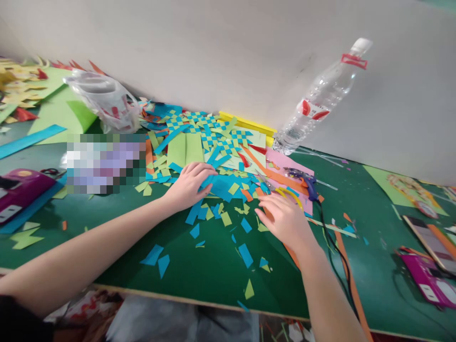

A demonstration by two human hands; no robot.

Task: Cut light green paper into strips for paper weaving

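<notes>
My left hand lies on a heap of blue and green paper scraps on the green table, its fingers stretched over a blue piece. My right hand rests flat and open beside the heap, fingers pointing left over loose scraps, close to yellow and orange strips. Behind the heap lies a woven blue and green paper mat. A blue glue gun sits just beyond my right hand.
A clear plastic bottle leans on the white wall. A plastic bag sits at the back left. Purple devices lie at the left edge and right edge. A black cable runs along my right arm.
</notes>
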